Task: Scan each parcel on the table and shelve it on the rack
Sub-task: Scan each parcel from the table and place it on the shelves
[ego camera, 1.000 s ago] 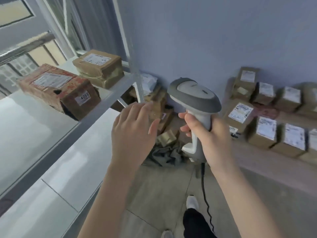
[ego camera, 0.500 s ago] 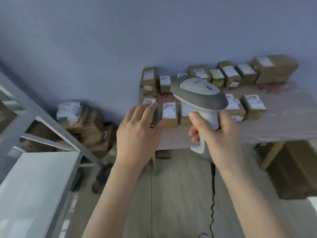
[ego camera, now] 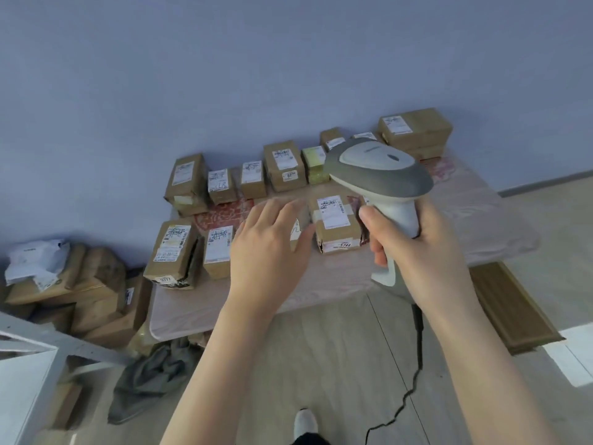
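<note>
Fingers [ego camera: 378, 248] clamp the scanner [ego camera: 378, 168] in the right hand [ego camera: 426, 252]; left hand [ego camera: 266, 252] splayed beside parcel marked 5144 [ego camera: 337, 232].

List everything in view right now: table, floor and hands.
Parcels on table: about a dozen, mostly brown, white labels, two rows by the wall.
Table: one, pale pink top, against blue wall.
Floor parcels: heap, brown, left of table.
White bag: one, atop that heap.
Grey cloth: one, floor by table's left end.
Rack: one, white, lower left.
Brown panel: one, floor under table's right end.
Scanner: one, grey and white, in right hand.
Cable: one, black, from scanner to floor.
Shoe: one, white, bottom centre.
Left hand: open, fingers above front-row parcels.
Right hand: grips the scanner.
</note>
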